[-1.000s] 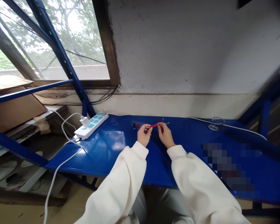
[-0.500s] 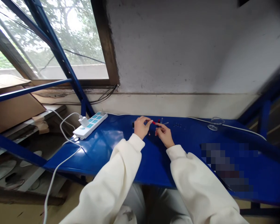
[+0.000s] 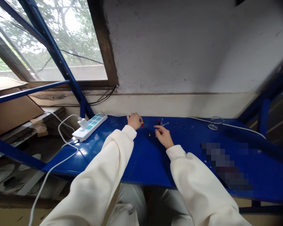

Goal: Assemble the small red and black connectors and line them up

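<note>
My left hand [image 3: 135,121] is near the back edge of the blue table [image 3: 151,157], its fingers closed round a small red piece [image 3: 142,125] that shows at the fingertips. To its right, my right hand [image 3: 163,135] hovers over the table with the index finger stretched out to the left and nothing visible in it. Just beyond its fingers lie another red piece [image 3: 158,121] and a clear, thin piece [image 3: 165,124]. A tiny pale bit [image 3: 149,135] lies between the hands.
A white power strip [image 3: 89,127] with a plugged-in charger sits at the left. Several tiny clear pieces [image 3: 180,126] lie right of my right hand. A clear round item [image 3: 213,126] and a cable are farther right. A pixelated area covers the right side.
My left hand has moved left, away from my right hand, with the red piece. My right hand has stayed nearly in place and no longer touches that piece.
</note>
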A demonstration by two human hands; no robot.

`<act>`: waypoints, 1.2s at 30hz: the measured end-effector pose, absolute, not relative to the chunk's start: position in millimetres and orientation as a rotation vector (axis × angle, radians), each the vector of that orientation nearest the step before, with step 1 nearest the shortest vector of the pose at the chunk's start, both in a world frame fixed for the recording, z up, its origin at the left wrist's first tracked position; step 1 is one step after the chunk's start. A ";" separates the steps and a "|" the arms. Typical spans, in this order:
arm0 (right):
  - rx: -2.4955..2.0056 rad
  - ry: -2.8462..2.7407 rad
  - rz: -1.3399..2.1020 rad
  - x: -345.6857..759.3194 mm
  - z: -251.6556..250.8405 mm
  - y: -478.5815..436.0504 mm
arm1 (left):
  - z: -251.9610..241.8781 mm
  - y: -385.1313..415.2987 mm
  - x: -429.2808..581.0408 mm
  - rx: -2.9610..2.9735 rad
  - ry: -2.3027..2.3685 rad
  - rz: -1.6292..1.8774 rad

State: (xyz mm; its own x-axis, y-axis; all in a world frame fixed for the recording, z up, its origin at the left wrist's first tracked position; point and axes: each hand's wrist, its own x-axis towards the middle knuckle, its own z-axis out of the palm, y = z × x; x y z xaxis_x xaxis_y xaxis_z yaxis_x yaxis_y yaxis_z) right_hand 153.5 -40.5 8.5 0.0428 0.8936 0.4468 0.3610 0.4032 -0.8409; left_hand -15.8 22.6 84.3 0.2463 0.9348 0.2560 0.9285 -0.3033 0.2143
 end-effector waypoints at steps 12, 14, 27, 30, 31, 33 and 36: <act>-1.193 -1.578 0.533 153.8 8.4 -40.8 | 75.0 23.6 -23.1 2.447 1.865 0.454; -1.192 -1.585 0.519 154.2 8.4 -41.0 | 73.5 24.3 -23.8 2.453 1.859 0.460; -1.342 -1.007 0.253 172.4 16.3 -35.0 | 71.6 24.4 -24.5 2.474 1.836 0.450; -1.352 -0.995 0.280 175.0 15.5 -33.9 | 71.9 24.0 -24.4 2.476 1.841 0.458; -1.354 -0.999 0.286 175.0 15.0 -33.9 | 71.9 24.1 -24.3 2.475 1.845 0.453; -1.356 -1.009 0.296 174.6 14.1 -33.9 | 71.7 24.5 -24.3 2.470 1.854 0.438; -1.358 -1.008 0.304 174.4 13.3 -33.8 | 71.2 25.7 -24.6 2.477 1.852 0.446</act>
